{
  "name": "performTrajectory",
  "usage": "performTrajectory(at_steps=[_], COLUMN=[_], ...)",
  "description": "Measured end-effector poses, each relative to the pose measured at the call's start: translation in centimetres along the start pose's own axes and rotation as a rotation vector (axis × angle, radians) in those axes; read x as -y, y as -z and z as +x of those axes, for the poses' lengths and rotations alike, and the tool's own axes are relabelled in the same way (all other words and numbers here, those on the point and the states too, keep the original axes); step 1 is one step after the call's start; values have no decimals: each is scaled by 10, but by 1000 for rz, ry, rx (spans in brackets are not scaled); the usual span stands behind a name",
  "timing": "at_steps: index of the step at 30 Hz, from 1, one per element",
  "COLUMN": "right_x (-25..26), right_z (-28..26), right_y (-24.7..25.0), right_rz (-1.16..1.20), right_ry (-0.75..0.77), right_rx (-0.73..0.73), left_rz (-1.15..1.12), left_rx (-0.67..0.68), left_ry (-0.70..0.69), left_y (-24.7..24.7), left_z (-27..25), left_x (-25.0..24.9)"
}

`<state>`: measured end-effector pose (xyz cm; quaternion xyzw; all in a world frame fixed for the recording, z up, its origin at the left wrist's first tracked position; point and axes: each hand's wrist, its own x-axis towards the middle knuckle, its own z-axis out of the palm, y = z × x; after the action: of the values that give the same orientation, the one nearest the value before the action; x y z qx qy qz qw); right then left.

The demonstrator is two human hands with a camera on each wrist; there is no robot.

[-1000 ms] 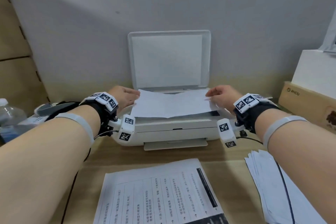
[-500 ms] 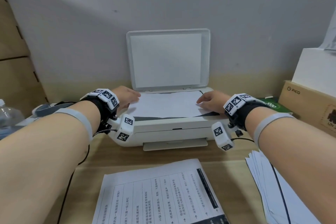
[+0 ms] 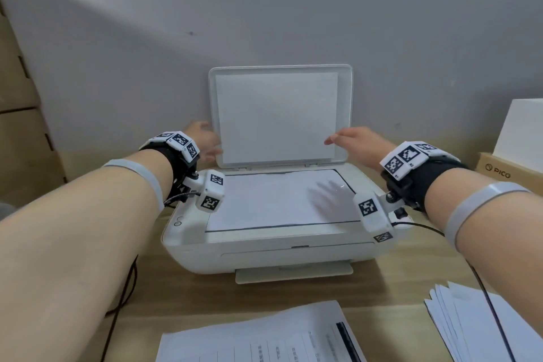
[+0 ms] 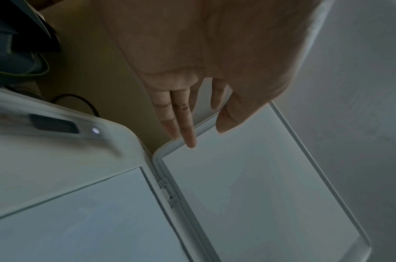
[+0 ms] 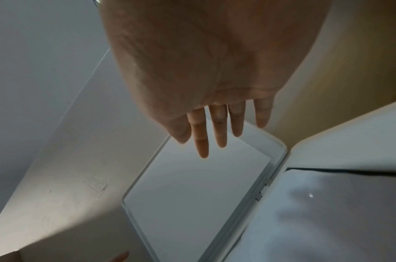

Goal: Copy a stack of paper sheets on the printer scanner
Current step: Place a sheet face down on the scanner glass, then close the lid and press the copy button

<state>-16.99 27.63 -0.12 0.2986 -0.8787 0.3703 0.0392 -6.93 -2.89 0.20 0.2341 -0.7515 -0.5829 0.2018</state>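
Earlier, both hands had rested on the sheet at the scanner glass; now they had lifted off it and reached up to the raised lid (image 3: pixel 279 114), one at each side edge. Meanwhile the sheet (image 3: pixel 279 203), which a second before was held above the glass, lay flat and face down on the glass of the printer (image 3: pixel 264 250), its near edge showing a thin dark line of uncovered glass. It looked plain white, with a faint shadow of fingers across its right part.

The lid stood upright against the wall, its white inner pad facing the person. The left hand (image 3: pixel 202 141) was at the lid's left edge, fingers (image 4: pixel 188 124) straight and close together, their tips touching the rim, gripping nothing. The right hand (image 3: pixel 358 144) hovered before the lid's right edge, fingers (image 5: pixel 201 138) extended and slightly spread, holding nothing; whether they touched the lid could not be told.

On the desk (image 3: pixel 188 291) near the person lay a printed sheet (image 3: pixel 258 338) and, to the right, a fanned stack of sheets (image 3: pixel 470 320).
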Motion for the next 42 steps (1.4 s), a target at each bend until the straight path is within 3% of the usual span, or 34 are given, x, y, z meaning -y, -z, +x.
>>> performTrajectory(at_steps=[3,13,15,18,20,22,28,34,38,42], right_x=[4,3,9,29,49,62,70,58,49,45], right_z=[20,29,20,4,-9,-17,-39,-69,-76,-79], right_y=[-5,-18,-14,-1,6,7,-22,-57,-62,-65], right_rz=[96,237,144,-211,-390,-458,-376,-519,-472,-461], right_ry=[14,42,150,315,338,335,267,296,289,172], right_rx=[-54,-157,-312,-565,-612,-528,36,259,281,348], left_rz=[-102,-62,-34,-43,-13,30,392,661,628,575], left_rx=[-25,-151,-127,-89,-54,-22,67,-20,-45,-63], left_ry=[24,-88,-117,-124,-127,-114,-214,-190,-164,-115], left_y=[-5,-16,-10,1,10,17,29,44,45,43], left_z=[21,30,21,2,-12,-24,-71,-89,-93,-92], left_x=[-6,-11,-11,-9,-2,6,29,65,79,88])
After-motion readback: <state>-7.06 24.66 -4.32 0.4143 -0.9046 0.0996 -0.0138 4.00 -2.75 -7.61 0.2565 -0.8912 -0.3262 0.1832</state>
